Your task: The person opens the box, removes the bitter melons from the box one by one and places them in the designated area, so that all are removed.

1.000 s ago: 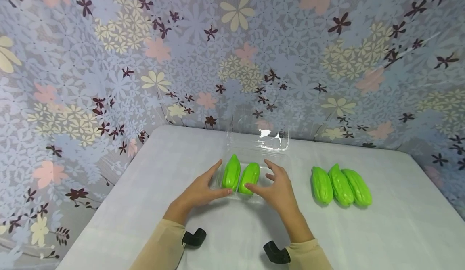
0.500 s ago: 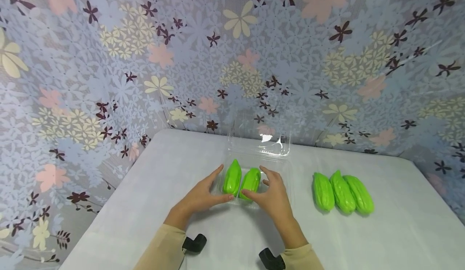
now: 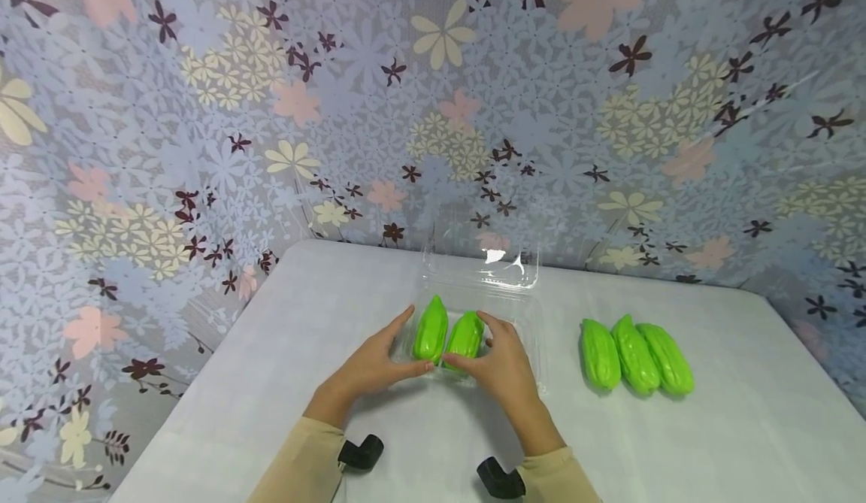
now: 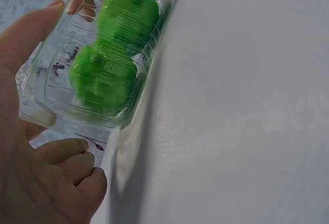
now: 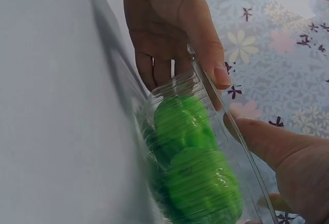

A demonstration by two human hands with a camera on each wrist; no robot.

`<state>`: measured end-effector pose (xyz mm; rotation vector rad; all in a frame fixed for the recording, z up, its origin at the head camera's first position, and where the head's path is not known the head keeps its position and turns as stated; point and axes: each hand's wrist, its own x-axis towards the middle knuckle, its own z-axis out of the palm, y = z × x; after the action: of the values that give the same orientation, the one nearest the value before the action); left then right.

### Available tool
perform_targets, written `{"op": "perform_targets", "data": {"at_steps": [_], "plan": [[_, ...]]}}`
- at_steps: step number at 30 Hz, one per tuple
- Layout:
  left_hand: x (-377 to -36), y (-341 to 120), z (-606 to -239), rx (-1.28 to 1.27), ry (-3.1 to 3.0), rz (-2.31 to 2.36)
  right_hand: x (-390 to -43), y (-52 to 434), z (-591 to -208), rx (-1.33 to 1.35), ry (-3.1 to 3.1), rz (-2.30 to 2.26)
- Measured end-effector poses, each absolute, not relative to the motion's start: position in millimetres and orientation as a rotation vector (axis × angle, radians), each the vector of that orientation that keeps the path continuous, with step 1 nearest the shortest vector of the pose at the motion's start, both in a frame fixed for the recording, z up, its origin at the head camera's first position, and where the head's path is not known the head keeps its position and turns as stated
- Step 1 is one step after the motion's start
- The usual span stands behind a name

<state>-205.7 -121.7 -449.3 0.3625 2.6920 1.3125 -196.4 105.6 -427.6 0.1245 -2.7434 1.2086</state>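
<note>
1. Hands are placed on either side of a clear plastic clamshell box [image 3: 473, 315] that sits on a white table [image 3: 676, 443] near the back edge, in front of a flowered backdrop [image 3: 203, 112].
2. The box's near left corner is clasped by the left hand [image 3: 368, 368], thumb along the front edge and fingers up the left wall; in the left wrist view the fingers [image 4: 61, 157] are seen curled beneath the tray.
3. The right side is held by the right hand [image 3: 504, 371], thumb at the front edge and fingers over the rim; how firmly it presses cannot be told.
4. Two green toy gourds [image 3: 446, 334] are lying side by side in the tray, touching each other, toward its left half.
5. The lid [image 3: 483, 259] is standing open behind the tray, nearly upright.
6. Three more green gourds [image 3: 636, 356] are lined up on the table to the right, well apart from the box.
7. A likely risk is judged to be the thin plastic buckling if it is squeezed unevenly, so that the gourds roll together or spill.
8. The tray could also be tipped if one side is lifted first, since the weight is carried on the left.
9. The open lid could be caught or snapped shut crooked if it is pushed from one corner only.
</note>
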Motion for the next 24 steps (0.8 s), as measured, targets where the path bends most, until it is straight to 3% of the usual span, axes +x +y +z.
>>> {"op": "perform_targets", "data": {"at_steps": [24], "plan": [[-204.7, -122.1, -448.5, 0.394, 2.672, 1.351, -196.2, 96.2, -429.8, 0.034, -2.856, 1.005]]}}
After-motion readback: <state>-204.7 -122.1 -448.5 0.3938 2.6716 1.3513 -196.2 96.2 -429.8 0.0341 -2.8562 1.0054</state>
